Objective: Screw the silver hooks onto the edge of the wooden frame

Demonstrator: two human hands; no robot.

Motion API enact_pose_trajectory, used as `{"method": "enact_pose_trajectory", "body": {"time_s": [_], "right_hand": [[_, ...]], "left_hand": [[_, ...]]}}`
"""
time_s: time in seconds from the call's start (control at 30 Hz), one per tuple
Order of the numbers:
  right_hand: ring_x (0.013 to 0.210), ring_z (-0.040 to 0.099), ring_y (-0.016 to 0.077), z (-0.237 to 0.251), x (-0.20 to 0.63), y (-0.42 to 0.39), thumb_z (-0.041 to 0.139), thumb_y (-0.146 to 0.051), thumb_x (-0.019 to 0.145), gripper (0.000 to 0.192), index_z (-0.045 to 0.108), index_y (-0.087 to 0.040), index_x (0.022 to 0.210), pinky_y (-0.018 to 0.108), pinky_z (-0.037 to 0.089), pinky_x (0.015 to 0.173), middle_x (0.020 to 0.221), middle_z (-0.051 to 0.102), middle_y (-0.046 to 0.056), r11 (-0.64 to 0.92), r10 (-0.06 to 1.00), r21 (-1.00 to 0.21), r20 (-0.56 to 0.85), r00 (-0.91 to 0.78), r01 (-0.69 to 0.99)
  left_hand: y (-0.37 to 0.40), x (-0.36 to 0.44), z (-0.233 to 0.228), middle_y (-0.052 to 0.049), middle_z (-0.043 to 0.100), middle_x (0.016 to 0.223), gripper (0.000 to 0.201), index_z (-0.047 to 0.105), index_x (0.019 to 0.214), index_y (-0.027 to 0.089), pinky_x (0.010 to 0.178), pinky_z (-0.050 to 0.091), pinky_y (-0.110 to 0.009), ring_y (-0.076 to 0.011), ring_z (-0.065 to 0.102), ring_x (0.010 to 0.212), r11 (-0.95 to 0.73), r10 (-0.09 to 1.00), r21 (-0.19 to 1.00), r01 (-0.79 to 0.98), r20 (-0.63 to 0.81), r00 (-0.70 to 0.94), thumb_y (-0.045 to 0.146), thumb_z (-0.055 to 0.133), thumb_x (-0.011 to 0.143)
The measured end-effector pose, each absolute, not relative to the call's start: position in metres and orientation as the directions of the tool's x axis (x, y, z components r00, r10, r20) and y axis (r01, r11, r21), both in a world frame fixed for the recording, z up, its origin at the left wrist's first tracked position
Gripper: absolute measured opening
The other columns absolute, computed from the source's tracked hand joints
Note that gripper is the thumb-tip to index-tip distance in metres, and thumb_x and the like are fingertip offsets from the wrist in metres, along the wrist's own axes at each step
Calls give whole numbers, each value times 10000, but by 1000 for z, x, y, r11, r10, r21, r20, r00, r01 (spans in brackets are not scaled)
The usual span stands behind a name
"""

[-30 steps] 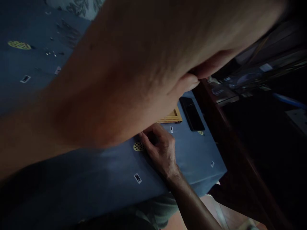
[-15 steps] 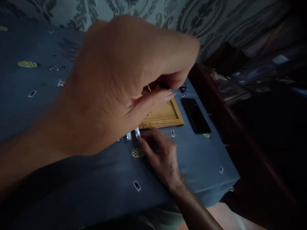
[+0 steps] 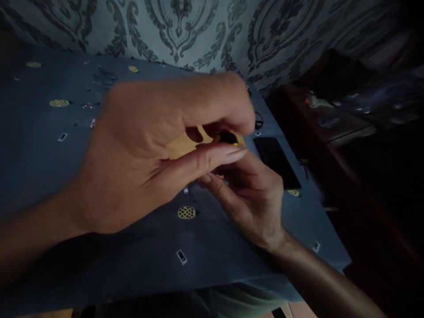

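A small dark object with a yellow mark (image 3: 228,138) sits between the fingertips of both hands, raised above the table (image 3: 39,168) and in front of a wooden tray (image 3: 180,148), most of which is hidden behind the hands. What the object is cannot be told: it is blurred and largely covered. The left hand (image 3: 149,154) fills the middle of the view close to the camera, its fingers curled over from above and the thumb stretched out beneath, pinching toward the object. The right hand (image 3: 251,198) comes up from below right with its fingers bent inward to meet the same spot; whether it truly grips the object or only touches it cannot be told. Under the hands, on the blue cloth covering the table, lies a yellow dotted round patch (image 3: 186,212), and nearer the front edge a small white label (image 3: 181,256). A dark phone (image 3: 276,161) lies flat just right of the hands, near the table's right edge. Behind the table hangs a wall covering with a large ornamental pattern (image 3: 185,31)
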State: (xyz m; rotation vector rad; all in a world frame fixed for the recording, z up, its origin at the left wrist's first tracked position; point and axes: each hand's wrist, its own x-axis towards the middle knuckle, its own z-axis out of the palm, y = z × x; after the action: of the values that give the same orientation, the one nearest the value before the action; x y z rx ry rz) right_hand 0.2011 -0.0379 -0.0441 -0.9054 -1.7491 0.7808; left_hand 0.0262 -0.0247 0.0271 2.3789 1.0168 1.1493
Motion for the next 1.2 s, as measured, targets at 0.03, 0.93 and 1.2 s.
{"method": "enact_pose_trajectory", "body": {"time_s": [0.03,0.93,1.2], "right_hand": [[718,686,144,-45,203,-36,758,-260,916,146,683,-263,1041,270,618,653,900,716,-22,530,842,-817,476,-252,227],[1001,770,195,-71,224,-27,682,-248,979,238,658,-309,1208,325,651,892,1107,779,2,485,866,-850,434,-250,205],[997,769,192,-74,218,-29,672,-183,974,297,674,-349,1220,326,663,846,1098,772,-27,473,872,-856,422,-247,208]], "left_hand": [[-26,23,22,121,695,937,103,648,972,222,870,612,-211,-55,704,968,-662,747,558,500,548,377,265,554,983],[-60,-6,-66,-70,680,1090,325,617,1125,199,1130,502,-581,-292,622,1131,-589,735,23,808,431,524,463,653,939],[-116,-22,-80,44,724,1002,153,677,1016,290,1058,523,-412,-208,642,1029,-658,725,217,722,441,529,245,638,875]]}}
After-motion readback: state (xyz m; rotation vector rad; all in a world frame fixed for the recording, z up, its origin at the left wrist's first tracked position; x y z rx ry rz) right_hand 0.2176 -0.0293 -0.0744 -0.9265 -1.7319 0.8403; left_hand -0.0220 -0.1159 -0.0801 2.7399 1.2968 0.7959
